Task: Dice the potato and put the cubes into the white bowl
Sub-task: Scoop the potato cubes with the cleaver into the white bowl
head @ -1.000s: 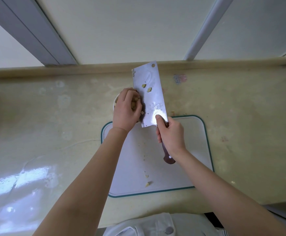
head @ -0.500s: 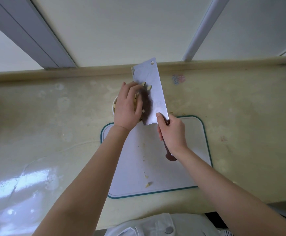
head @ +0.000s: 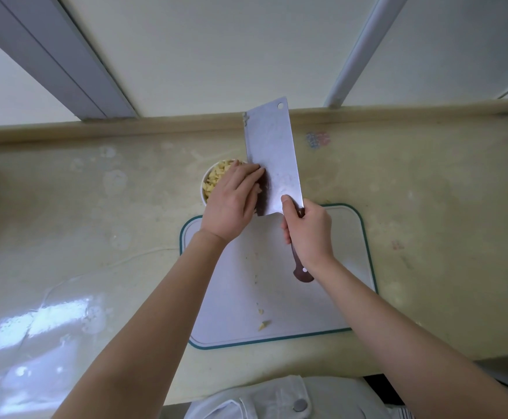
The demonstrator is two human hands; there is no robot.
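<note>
Right hand [head: 307, 234] clamped round rectangular steel cleaver [head: 272, 155], left hand [head: 231, 204] fingers straight against blade (round white bowl [head: 203, 186] beneath)

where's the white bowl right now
In the head view the bowl sits on the counter just past the board's far left corner, partly under the left hand, with the cleaver to its right.

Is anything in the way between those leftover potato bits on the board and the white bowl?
Only crumbs lie on the cutting board between the potato bits and the white bowl, but the left hand and the cleaver cover the bowl's right side.
</note>
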